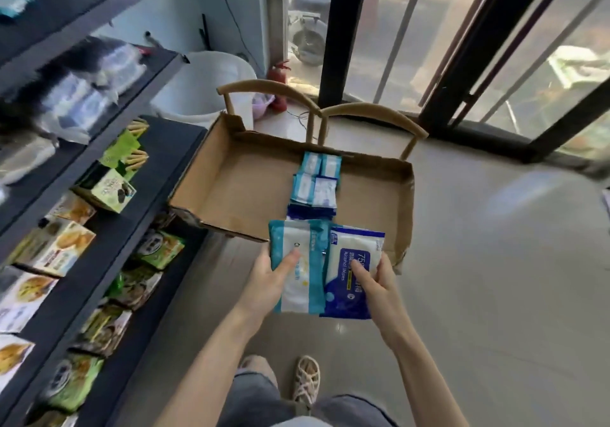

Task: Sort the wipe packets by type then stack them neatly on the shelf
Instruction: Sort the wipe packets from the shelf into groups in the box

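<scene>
My left hand [274, 273] grips a teal-and-white wipe packet [302, 281], thumb across its front. My right hand [374, 281] grips a dark blue alcohol wipes packet [350, 281] right beside it, the two packets overlapping at their inner edges. Both are held in front of the near edge of an open cardboard box [231, 192] that rests on two wooden chairs [373, 115]. Several small light-blue wipe packets [315, 184] lie in rows in the middle of the box. On the dark shelf [138, 93] at left sit blurred pale wipe packets [82, 96].
Lower shelves at left carry snack boxes [112, 189] and green bags [74, 383]. A white bucket [204, 83] and a red fire extinguisher [280, 73] stand behind the chairs. Black-framed glass doors [478, 63] line the back. My legs and a sandal [307, 380] are below.
</scene>
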A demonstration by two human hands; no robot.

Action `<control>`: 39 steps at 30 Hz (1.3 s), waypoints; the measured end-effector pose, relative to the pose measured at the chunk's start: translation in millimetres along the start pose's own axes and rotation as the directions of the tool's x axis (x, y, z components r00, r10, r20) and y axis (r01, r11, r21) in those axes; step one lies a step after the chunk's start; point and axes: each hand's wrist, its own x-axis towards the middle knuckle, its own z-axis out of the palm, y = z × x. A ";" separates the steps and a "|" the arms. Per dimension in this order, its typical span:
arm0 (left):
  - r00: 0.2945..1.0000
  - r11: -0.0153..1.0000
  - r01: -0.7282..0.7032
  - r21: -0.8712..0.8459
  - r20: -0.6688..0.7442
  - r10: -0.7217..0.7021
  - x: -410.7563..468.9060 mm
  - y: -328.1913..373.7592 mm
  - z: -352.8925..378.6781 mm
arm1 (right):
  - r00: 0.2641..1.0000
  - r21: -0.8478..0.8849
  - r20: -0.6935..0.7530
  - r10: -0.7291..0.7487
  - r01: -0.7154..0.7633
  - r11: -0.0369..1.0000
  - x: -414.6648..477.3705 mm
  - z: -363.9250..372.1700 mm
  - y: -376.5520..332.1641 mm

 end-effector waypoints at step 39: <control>0.899 0.766 0.435 0.474 -0.286 -0.333 453.7 -240.3 -33.5 | 0.837 -0.369 -0.339 0.429 -0.538 0.758 429.6 -2.1 252.7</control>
